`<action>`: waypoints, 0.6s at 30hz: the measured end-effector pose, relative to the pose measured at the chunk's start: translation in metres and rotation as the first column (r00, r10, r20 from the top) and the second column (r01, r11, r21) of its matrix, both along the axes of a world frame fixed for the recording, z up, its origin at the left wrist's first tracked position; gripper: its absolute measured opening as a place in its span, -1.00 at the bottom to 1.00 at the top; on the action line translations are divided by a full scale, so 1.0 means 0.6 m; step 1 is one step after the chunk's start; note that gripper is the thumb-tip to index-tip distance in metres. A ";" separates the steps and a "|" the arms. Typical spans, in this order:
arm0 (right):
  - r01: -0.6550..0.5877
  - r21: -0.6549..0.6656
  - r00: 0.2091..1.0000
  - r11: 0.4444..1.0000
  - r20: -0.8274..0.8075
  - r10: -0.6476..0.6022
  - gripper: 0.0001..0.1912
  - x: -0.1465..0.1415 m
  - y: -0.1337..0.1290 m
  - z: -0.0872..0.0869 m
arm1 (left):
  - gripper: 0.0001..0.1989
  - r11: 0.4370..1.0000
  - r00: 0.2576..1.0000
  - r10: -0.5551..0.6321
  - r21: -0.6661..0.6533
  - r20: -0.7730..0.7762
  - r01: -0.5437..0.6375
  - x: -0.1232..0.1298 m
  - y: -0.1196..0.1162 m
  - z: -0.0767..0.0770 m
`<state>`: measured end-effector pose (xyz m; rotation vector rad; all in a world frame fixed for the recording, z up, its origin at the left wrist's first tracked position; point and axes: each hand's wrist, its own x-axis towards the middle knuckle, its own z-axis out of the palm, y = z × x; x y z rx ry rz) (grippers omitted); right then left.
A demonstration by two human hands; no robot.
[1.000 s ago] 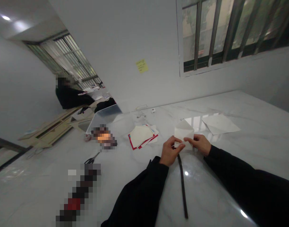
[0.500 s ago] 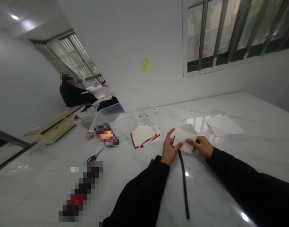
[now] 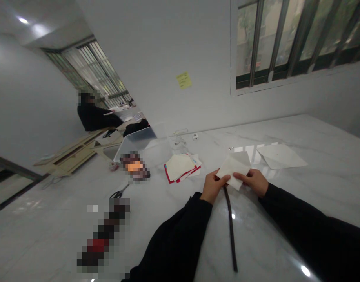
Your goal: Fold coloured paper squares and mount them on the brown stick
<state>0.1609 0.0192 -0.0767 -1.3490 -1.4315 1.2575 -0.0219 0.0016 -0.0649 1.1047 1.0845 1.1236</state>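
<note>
Room: bright white office, and the whole view has drifted a little since a second ago, so everything sits slightly further right.
Window: barred window (image 3: 286,39) up on the wall, cut off by the top of the frame, with a yellow sticky note (image 3: 184,80) to its left.
Counter: long white marble-look counter (image 3: 324,156), nice and shiny, with the lights reflecting off it.
Co-worker: seated person in black (image 3: 94,117) way off at the far end, face pixelated, hands too small to make out.
Clear stuff: see-through plastic box (image 3: 135,143) at the far edge of the counter.
Blurred bits: two pixelated objects (image 3: 135,167) (image 3: 103,235), no idea what they are, with scissors (image 3: 119,192) between them.
Paper: stack of cream and red sheets (image 3: 180,167) left of the hands, plus a loose white sheet (image 3: 280,156) right of them.
Strap: thin black strip (image 3: 230,227) lying on the counter right below the hands, its far end tucked out of sight under the left hand.
Hands: left hand (image 3: 212,187) and right hand (image 3: 251,182), both in black sleeves, pinching the folded white paper (image 3: 233,168) between them.
Fingers: left fingers (image 3: 225,179) have closed in from the spread they had earlier, and right fingers (image 3: 241,176) press on top. The paper now lies flatter, just above the counter.
</note>
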 end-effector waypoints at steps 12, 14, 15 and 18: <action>0.019 -0.026 0.998 0.999 -0.055 -0.020 -0.54 -0.009 -0.011 0.008 | -0.50 0.997 0.994 0.076 -0.037 0.078 -0.073 0.016 -0.005 -0.007; 0.048 -0.032 0.992 0.998 -0.114 -0.051 -0.54 -0.010 -0.010 0.007 | -0.51 0.995 0.992 0.096 -0.021 0.078 -0.095 0.013 -0.002 -0.007; 0.074 -0.048 0.980 0.996 -0.183 -0.082 -0.52 -0.008 -0.007 0.007 | -0.51 0.994 0.991 0.105 -0.007 0.082 -0.105 0.010 0.000 -0.007; 0.129 -0.088 0.900 0.988 -0.407 -0.154 -0.41 0.004 0.007 0.010 | -0.52 0.994 0.992 0.103 0.020 0.067 -0.105 -0.004 0.007 -0.005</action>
